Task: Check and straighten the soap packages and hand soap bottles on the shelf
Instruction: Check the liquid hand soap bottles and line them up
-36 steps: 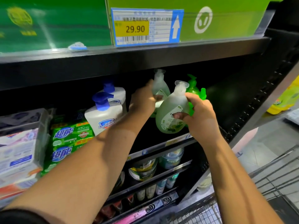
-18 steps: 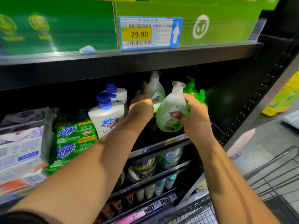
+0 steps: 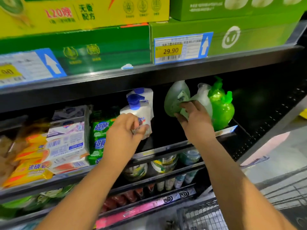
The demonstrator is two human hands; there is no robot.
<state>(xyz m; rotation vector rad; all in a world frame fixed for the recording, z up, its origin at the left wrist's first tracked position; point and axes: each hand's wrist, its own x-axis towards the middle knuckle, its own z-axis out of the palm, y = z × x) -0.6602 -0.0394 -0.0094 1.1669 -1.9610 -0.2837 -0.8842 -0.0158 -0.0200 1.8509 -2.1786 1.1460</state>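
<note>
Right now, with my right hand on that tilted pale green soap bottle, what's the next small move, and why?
Probably tip the pale green hand soap bottle back upright and set it down. Your right hand grips its lower part, and it leans left, out of line with the bright green bottles that stand upright to its right.

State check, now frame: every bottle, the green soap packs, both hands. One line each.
front white pump bottle: standing, left hand at its base
rear white pump bottle: standing behind it
pale green bottle: tilted, held
second pale bottle: standing, blurred
bright green bottles: upright, untouched
green soap packs: stacked
left hand: fingers curled, grip unclear
right hand: grips pale green bottle low down
</note>
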